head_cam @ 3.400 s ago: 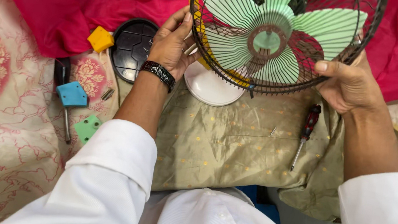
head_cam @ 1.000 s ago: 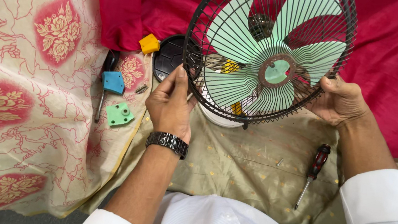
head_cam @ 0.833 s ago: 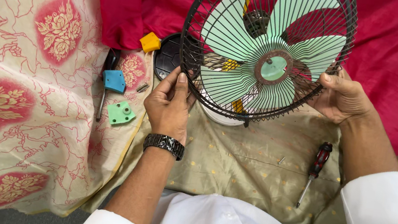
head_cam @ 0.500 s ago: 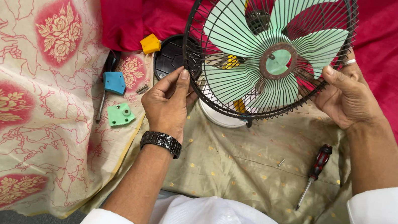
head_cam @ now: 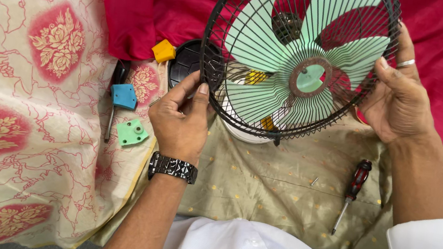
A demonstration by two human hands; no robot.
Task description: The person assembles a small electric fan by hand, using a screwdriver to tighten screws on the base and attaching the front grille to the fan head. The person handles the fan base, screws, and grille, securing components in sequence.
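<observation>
Lying leftmost on the patterned cloth (head_cam: 25, 117) were a blue block (head_cam: 123, 96) and a green block (head_cam: 131, 132). Next, the left hand (head_cam: 180, 119) pinched the fan cage (head_cam: 297, 60) at its lower-left rim, held above the olive cloth (head_cam: 264, 186). Opposite, the right hand (head_cam: 402, 99) gripped its right rim; a red-handled screwdriver (head_cam: 352, 194) lay below.

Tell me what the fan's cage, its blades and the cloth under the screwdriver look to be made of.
Fan cage: thin dark wire, probably painted or coated metal, matte. Blades: pale green plastic by the look, smooth, moulded with fine ribs. Cloth: olive woven fabric with a slight silky sheen, small gold dots and soft creases. Screwdriver: bright metal shaft, red and black handle, likely plastic.
</observation>
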